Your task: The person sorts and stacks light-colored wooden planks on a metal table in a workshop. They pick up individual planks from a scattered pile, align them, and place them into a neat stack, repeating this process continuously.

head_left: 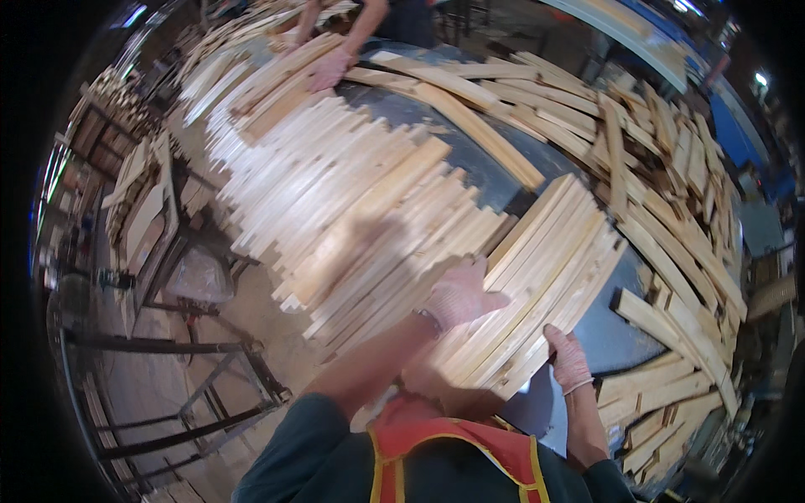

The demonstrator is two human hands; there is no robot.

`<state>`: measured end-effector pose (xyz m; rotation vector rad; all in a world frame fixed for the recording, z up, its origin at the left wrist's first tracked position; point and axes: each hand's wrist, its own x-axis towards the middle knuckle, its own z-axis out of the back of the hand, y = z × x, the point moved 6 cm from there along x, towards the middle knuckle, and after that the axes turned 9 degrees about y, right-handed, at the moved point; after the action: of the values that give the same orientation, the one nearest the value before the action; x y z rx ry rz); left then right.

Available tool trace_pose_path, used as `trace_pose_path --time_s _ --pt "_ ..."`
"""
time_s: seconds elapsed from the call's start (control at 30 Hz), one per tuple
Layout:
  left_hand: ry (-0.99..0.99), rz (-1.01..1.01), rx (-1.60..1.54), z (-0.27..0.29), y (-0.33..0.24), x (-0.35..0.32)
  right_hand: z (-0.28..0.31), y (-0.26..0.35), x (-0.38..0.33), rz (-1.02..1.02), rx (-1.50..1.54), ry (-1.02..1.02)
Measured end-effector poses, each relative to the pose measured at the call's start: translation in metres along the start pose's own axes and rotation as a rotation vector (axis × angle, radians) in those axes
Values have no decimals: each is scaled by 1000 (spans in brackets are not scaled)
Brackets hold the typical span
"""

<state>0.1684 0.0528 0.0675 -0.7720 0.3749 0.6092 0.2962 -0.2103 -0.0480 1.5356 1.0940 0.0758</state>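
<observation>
Across the dark tabletop (629,335), a broad row of planed wooden slats (335,176) spreads toward ten o'clock, and a smaller slat bundle (537,289) sits at four o'clock from centre. The bundle looks stiff, probably weighty together and apt to slide apart, so squeezing both outer edges suits it. The left hand (459,293) splays its thumb wide at the left edge; the right hand's (570,362) fingers, partly hidden, grip the right edge.
</observation>
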Motion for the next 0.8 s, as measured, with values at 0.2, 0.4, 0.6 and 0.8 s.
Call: trace_pose_path --time_s 0.2,0.4,0.6,0.8 --pt "-139 -53 -40 139 73 0 -142 81 36 14 -176 233" --pt "-72 -234 -714 276 238 -24 -346 53 97 239 -935 649" --pt "-386 27 75 381 388 -34 -535 -27 141 -341 -132 579" --pt "-462 381 407 332 428 -24 -491 -15 120 -325 -228 740"
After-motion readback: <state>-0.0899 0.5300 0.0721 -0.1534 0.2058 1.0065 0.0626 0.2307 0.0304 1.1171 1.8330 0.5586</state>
